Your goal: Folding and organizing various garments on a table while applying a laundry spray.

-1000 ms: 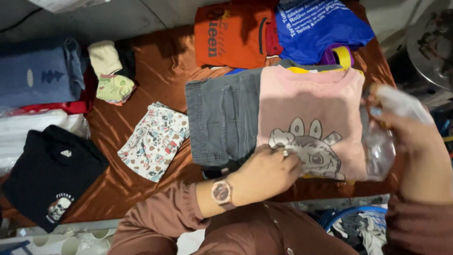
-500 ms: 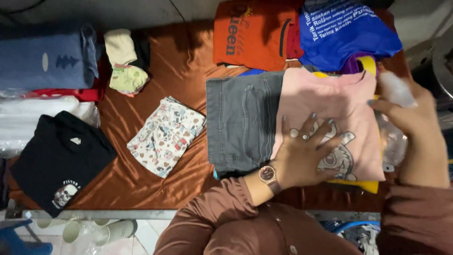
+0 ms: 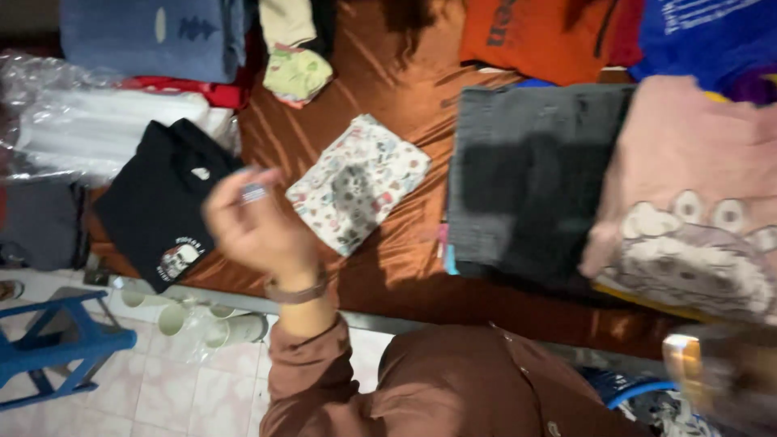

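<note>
Nearest us, our left hand (image 3: 259, 231) is raised above the worktop (image 3: 388, 267), its grip pinching a small object (image 3: 253, 193), too blurred to identify. Just beyond lie a black shirt (image 3: 162, 202) and a floral folded cloth (image 3: 356, 182); a grey garment (image 3: 526, 178) and pink shirt (image 3: 696, 202) lie rightward. Our right hand is out of view.

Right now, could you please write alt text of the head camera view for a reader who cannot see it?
A person's left hand, in a brown sleeve, is raised above a brown cloth covered with folded clothes: a black shirt, a small floral piece, a grey garment and a pink shirt. The right hand is not visible.
</note>
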